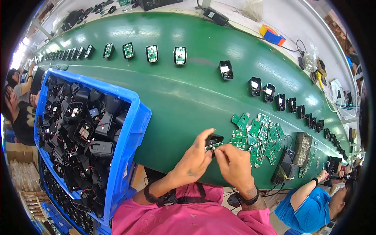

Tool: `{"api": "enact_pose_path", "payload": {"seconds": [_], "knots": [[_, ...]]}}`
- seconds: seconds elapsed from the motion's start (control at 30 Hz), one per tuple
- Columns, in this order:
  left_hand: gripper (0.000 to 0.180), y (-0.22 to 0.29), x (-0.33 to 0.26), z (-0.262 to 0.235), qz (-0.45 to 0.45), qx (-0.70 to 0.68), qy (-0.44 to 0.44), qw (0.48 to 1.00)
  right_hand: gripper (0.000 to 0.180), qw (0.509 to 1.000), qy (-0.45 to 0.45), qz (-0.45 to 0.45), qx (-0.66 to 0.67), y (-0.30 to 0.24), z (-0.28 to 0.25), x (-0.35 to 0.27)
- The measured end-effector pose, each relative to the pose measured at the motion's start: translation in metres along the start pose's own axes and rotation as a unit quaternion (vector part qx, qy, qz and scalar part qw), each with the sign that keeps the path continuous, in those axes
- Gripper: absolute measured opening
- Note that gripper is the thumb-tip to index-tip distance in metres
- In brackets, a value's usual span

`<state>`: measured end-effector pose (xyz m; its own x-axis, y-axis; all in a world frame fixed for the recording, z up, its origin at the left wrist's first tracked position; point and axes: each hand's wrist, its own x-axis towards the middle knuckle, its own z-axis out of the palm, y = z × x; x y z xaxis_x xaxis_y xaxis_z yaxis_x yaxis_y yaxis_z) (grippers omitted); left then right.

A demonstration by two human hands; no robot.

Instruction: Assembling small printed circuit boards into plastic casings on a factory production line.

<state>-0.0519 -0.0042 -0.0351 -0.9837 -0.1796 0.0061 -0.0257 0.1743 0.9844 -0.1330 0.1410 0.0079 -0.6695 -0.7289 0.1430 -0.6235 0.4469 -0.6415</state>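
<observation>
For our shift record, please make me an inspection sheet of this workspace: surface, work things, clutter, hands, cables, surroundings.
Surface: green table, glossy, with light reflections.
Work things: black case in hand; loose green boards piled right of the hands; more cases in a line across the table, several at left showing boards inside; blue crate at left, heaped with black parts.
Clutter: blue and yellow tape by the far edge.
Hands: left hand holds the case; right hand has fingertips at its near side, their grip unclear.
Cables: black cord from an adapter along the far edge.
Surroundings: person in blue at right; others at left.
</observation>
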Motion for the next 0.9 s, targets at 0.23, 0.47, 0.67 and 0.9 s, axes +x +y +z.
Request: {"api": "enact_pose_path", "payload": {"seconds": [0.23, 0.47, 0.67, 0.9], "knots": [[0.061, 0.003, 0.0, -0.013, -0.03, -0.145, -0.005, 0.989, 0.018, 0.95, -0.013, 0.215, 0.224, 0.013, 0.007, -0.007], [0.061, -0.005, 0.002, -0.008, -0.008, -0.09, 0.007, 0.996, 0.016, 0.943, 0.09, 0.134, 0.29, -0.003, 0.027, -0.016], [0.057, -0.019, 0.001, -0.003, 0.067, 0.002, 0.039, 0.997, 0.015, 0.972, 0.101, 0.134, 0.166, -0.002, 0.014, -0.016], [0.053, -0.028, 0.001, 0.01, 0.13, -0.049, 0.147, 0.979, 0.018, 0.987, -0.01, 0.067, 0.145, -0.002, 0.005, -0.008]]}}
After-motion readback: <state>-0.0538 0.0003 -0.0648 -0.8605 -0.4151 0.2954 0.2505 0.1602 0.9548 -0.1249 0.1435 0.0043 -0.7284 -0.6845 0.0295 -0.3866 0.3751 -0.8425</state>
